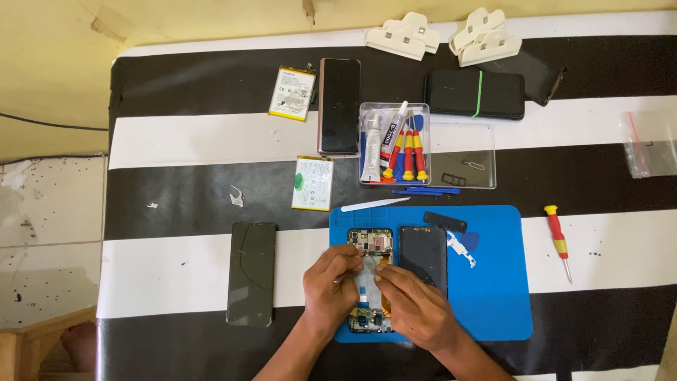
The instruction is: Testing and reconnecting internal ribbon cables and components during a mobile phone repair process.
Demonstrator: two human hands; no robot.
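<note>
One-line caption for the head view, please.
Both hands, left and right, work on an opened phone on a blue mat.

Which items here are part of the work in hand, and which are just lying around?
In hand:
left hand
right hand
opened phone
blue mat
black back cover

Lying about:
cracked phone
two batteries
clear tool box
loose screwdriver
white clamps

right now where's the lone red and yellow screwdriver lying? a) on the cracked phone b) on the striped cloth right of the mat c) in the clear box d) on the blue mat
b: the screwdriver lies alone on the striped cloth, just right of the blue mat.
</note>
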